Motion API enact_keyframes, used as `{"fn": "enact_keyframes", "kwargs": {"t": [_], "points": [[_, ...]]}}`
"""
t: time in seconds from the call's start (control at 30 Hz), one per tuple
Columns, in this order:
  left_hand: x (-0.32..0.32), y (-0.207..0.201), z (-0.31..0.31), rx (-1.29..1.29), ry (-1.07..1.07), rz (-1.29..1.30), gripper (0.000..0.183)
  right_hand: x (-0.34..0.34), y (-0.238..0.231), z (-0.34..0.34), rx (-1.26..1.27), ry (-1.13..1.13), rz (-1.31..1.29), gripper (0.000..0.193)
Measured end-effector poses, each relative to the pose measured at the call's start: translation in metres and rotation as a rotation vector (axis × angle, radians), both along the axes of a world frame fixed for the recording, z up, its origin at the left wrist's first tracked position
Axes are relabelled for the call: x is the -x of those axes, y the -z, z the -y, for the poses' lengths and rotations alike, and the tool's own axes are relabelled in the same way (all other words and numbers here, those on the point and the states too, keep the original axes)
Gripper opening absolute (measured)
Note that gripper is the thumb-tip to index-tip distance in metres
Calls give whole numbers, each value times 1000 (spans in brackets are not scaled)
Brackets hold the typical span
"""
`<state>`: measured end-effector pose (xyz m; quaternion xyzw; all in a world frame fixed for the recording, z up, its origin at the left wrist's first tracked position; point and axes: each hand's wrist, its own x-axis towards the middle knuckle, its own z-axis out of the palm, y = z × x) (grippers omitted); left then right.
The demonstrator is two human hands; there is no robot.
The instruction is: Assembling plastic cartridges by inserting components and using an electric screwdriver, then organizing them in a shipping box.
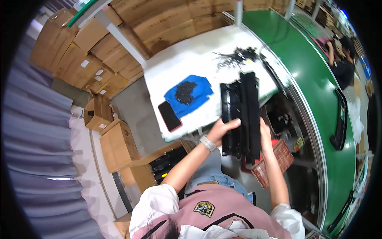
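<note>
A bundle of long black plastic parts (250,107) is held upright between my two hands, above the near edge of the white-covered table. My left hand (223,130) grips the bundle's left side, its thumb lying across the front. On the opposite side my right hand (266,134) presses against the bundle, and most of its fingers are hidden behind. Left of the bundle, small black pieces (186,92) lie heaped on a blue cloth or bag (204,85). A dark-screened phone (170,116) rests beside it. Farther back sits a tangle of thin black pieces (238,57).
Cardboard boxes (163,24) are stacked behind the table. An open carton (145,169) with black parts stands at my lower left. To the right runs a green conveyor belt (302,71) carrying a black part (340,119); another person (343,63) works beyond it.
</note>
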<state>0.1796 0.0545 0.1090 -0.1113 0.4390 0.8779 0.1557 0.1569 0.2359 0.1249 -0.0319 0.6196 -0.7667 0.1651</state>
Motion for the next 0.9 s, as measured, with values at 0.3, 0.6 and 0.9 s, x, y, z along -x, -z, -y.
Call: {"fn": "enact_keyframes", "kwargs": {"t": [0.3, 0.6, 0.9], "points": [[171, -17, 284, 169, -371, 35, 44, 266, 61, 319, 262, -489, 221, 23], [224, 86, 414, 441, -560, 280, 55, 328, 105, 411, -415, -293, -112, 31], [245, 143, 436, 847, -810, 156, 46, 335, 119, 423, -761, -230, -534, 58]]}}
